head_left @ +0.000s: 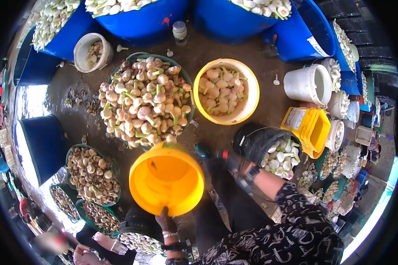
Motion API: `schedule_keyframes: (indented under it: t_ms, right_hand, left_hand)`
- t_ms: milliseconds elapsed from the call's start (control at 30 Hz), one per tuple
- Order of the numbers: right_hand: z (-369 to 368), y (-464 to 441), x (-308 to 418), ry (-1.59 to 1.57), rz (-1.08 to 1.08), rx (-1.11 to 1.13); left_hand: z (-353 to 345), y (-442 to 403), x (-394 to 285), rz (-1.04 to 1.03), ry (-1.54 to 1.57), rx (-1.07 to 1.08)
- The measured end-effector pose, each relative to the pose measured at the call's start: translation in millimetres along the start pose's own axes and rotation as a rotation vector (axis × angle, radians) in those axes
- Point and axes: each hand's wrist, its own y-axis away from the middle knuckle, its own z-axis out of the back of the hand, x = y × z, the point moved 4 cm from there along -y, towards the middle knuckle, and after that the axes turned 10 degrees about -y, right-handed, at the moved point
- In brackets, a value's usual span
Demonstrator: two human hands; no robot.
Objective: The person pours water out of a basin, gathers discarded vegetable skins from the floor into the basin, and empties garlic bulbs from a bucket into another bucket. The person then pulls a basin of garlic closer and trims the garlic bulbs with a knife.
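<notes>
My left hand (166,221) grips the lower rim of a tilted yellow bucket (167,174), whose inside looks empty. My right hand (238,164), dark and partly blurred, is beside a black bucket (247,141) of white garlic (281,155); its fingers are hard to make out. Above the yellow bucket, a wide green tub (191,86) is heaped with unpeeled garlic bulbs (146,99). To its right stands a yellow-rimmed white bucket (253,90) with peeled garlic in liquid.
Large blue barrels (132,24) of garlic line the far side. White buckets (300,84) and stacked yellow containers (311,128) stand at the right. More garlic tubs (93,176) are at the left. Another person's arm (82,254) shows at the lower left.
</notes>
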Motion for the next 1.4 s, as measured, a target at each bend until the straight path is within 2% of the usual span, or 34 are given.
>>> schedule_keyframes:
  t_ms: [33,67,100,167,233,333,367,467,500,533,600,633,667,733,767,800,833,867,900,967,1000,1033,1067,1100,1133,1167,1200,1233,1267,1300,1333,1367,1400]
  right_hand:
    - [53.0,-40.2,-12.9,0.289,0.412,0.030]
    - [80.4,-62.9,-12.1,-0.021,0.495,-0.045]
    - [102.7,-82.9,-7.4,-0.316,0.608,-0.097]
    - [115.5,-112.2,4.3,-1.194,0.269,-0.255]
    - [119.7,-105.3,32.4,-0.941,0.542,-0.474]
    - [129.6,-93.6,51.2,-0.993,0.487,-0.543]
    - [123.3,-76.8,70.7,-0.933,0.429,-0.607]
    - [168.3,-53.0,114.2,-0.775,0.421,-0.666]
    - [177.2,-33.2,141.2,-0.588,0.440,-0.650]
    - [195.7,-19.7,167.3,-0.329,0.358,-0.701]
    - [216.3,-11.6,227.3,-0.252,0.450,-0.703]
    - [226.4,-7.5,257.3,-0.213,0.496,-0.705]
    - [200.4,4.1,295.4,-0.010,0.483,-0.763]
    - [295.3,-7.1,327.4,0.230,0.356,-0.859]
    - [239.5,9.0,361.2,0.570,0.162,-0.901]
    - [278.4,-13.3,374.3,0.578,0.297,-0.860]
    - [312.1,-20.7,385.6,0.796,0.355,-0.946]
    - [321.0,-20.6,387.4,1.047,0.513,-0.949]
    - [328.2,-19.1,387.6,1.307,0.673,-0.987]
    - [316.8,-0.3,384.4,1.099,0.297,-0.973]
    - [306.2,7.9,358.7,0.387,0.338,-0.928]
    - [293.6,6.2,348.0,0.556,0.449,-0.933]
    - [263.4,19.2,330.4,1.204,0.725,-1.095]
    - [198.4,33.9,309.2,1.375,0.766,-1.093]
    - [175.8,42.2,276.2,0.825,0.648,-0.952]
    - [127.6,54.2,244.0,0.762,0.546,-0.917]
    - [134.4,55.8,192.2,0.688,0.547,-0.828]
    - [120.3,65.4,153.1,0.943,0.474,-0.753]
    - [111.4,65.8,112.7,0.832,0.246,-0.753]
    - [134.8,69.1,54.2,0.140,0.251,-0.569]
    - [127.7,61.5,33.6,-0.539,0.215,-0.351]
    - [134.9,73.2,33.3,0.058,0.132,-0.418]
    - [137.0,76.1,25.9,-0.220,0.215,-0.432]
  left_hand:
    - [0.0,8.1,-8.0,-0.032,-0.055,-0.056]
    - [9.9,9.5,0.4,0.049,-0.054,-0.085]
    - [25.3,15.0,11.9,0.020,-0.199,-0.101]
    - [31.2,25.5,14.1,0.064,-0.213,-0.185]
    - [31.1,37.4,15.6,0.154,-0.050,-0.295]
    - [38.8,41.7,29.9,0.276,-0.024,-0.266]
    - [20.5,45.3,6.8,0.225,-0.022,-0.290]
    - [7.0,43.0,-1.8,0.251,-0.046,-0.273]
    - [0.6,39.7,-4.5,0.239,-0.033,-0.247]
    - [-8.6,38.6,-11.9,0.238,-0.032,-0.246]
    - [-28.8,33.9,-28.0,0.202,-0.112,-0.167]
    - [-21.1,25.7,-11.1,0.193,-0.174,-0.140]
    - [-22.0,19.2,-2.4,0.194,-0.180,-0.143]
    - [-27.1,14.3,9.4,0.245,-0.110,-0.140]
    - [-38.7,13.1,-0.2,0.234,-0.137,-0.095]
    - [-48.7,10.6,-9.0,0.240,-0.142,-0.103]
    - [-61.5,8.6,-16.9,0.216,-0.149,-0.057]
    - [-73.2,5.9,-20.9,0.191,-0.150,-0.011]
    - [-78.9,1.3,-20.0,0.213,-0.180,0.027]
    - [-92.9,-2.9,-17.3,0.223,-0.178,0.038]
    - [-101.9,-6.3,-18.7,0.221,-0.180,0.061]
    - [-113.1,-6.0,-24.3,0.220,-0.173,0.066]
    - [-120.9,-8.6,-24.3,0.219,-0.164,0.053]
    - [-128.7,-11.0,-23.2,0.219,-0.141,0.095]
    - [-137.5,-13.3,-23.7,0.217,-0.118,0.135]
    - [-152.3,-16.1,-31.3,0.208,-0.076,0.171]
    - [-162.3,-14.9,-36.6,0.198,-0.037,0.207]
    - [-161.0,-24.0,-13.0,0.193,-0.143,0.216]
    - [-170.1,-28.8,-8.1,0.150,-0.164,0.244]
    - [-179.5,-34.7,-3.4,0.118,-0.134,0.271]
    - [-186.5,-41.5,-5.5,0.069,-0.184,0.280]
    - [-191.4,-52.5,1.1,0.016,-0.291,0.311]
    - [-197.5,-61.8,5.4,0.002,-0.299,0.346]
